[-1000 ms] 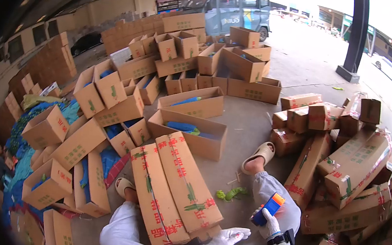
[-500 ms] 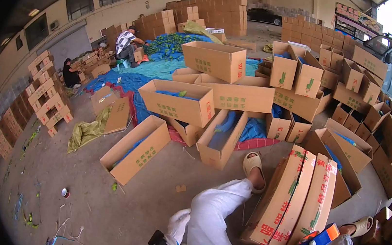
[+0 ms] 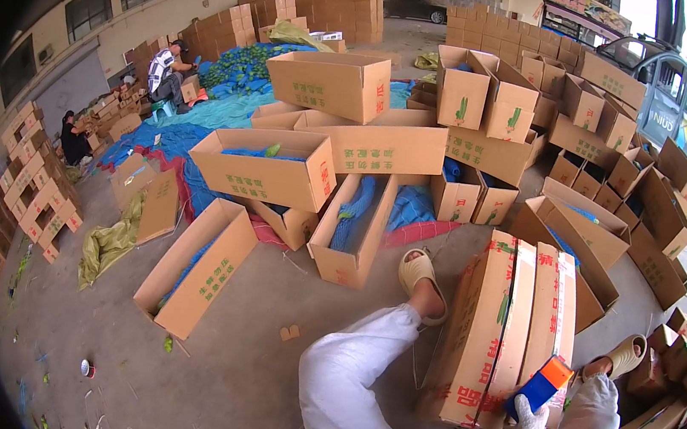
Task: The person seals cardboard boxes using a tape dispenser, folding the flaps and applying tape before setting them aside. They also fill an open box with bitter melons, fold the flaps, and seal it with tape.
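My right hand [image 3: 530,424], in a white glove, is closed on a blue and orange tape dispenser [image 3: 544,385]. It holds the dispenser over the near end of a long closed carton [image 3: 550,313] with red and green print. A second closed carton [image 3: 483,335] lies against its left side, and both stand between my legs. My left hand is out of the frame.
Open cartons [image 3: 264,166], some holding blue-netted produce, stand ahead. More cartons [image 3: 658,236] crowd the right side. Two people [image 3: 167,77] work far left near a blue tarp [image 3: 240,112]. A paper cup [image 3: 88,368] lies on the floor.
My left hand has gone out of the bottom of the view. My right hand has moved slightly left and up with the dispenser. The surroundings have shifted left as the camera turned.
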Available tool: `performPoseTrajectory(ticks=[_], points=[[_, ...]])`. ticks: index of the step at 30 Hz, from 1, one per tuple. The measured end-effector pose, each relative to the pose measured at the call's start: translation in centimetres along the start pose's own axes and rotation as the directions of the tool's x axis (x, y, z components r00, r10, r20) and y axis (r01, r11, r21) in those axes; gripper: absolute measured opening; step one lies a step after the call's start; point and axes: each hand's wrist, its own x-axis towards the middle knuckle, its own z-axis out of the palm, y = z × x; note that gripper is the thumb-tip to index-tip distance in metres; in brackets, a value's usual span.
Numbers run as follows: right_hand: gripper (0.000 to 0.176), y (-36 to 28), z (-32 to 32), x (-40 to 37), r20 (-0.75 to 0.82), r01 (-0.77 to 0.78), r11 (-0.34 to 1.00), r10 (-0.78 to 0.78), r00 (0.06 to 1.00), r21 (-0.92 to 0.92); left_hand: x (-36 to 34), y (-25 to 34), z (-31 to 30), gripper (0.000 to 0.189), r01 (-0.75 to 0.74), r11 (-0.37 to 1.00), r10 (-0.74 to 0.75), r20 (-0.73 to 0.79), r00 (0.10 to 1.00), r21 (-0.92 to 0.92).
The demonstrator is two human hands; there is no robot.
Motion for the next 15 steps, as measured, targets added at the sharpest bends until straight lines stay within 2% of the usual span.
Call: performPoseTrajectory(ticks=[1, 3, 6, 9, 12, 15], points=[[0.025, -0.2, 0.1, -0.1, 0.008, -0.047, 0.997, 0.047, 0.999, -0.059, 0.1, 0.4, -0.1, 0.035, -0.011, 1.000, 0.011, 0.007, 1.000, 0.000], [0.027, -0.9, 0.9, -0.5, 0.039, -0.035, 0.990, 0.040, 0.998, -0.136, 0.2, 0.7, 0.0, 0.040, -0.026, 1.000, 0.026, 0.018, 0.999, 0.009], [0.026, 0.4, 1.1, -0.2, 0.005, -0.010, 0.998, 0.011, 1.000, -0.064, 0.2, 1.0, 0.1, 0.047, -0.046, 0.999, 0.045, 0.026, 0.999, 0.026], [0.027, 0.2, 1.1, -0.2, 0.020, -0.005, 0.997, 0.006, 1.000, -0.073, 0.1, 1.5, 0.4, 0.054, -0.071, 0.996, 0.070, 0.030, 0.997, 0.049], [0.021, 0.7, 1.0, -0.7, 0.001, 0.001, 1.000, -0.001, 1.000, -0.031, 0.2, 2.1, 0.2, 0.061, -0.085, 0.993, 0.083, 0.024, 0.996, 0.082], [0.025, 0.5, 0.7, -0.3, 0.068, 0.018, 0.999, -0.015, 0.998, -0.043, -0.5, 2.0, -1.6, 0.068, -0.081, 0.974, 0.079, 0.020, 0.997, 0.210]])
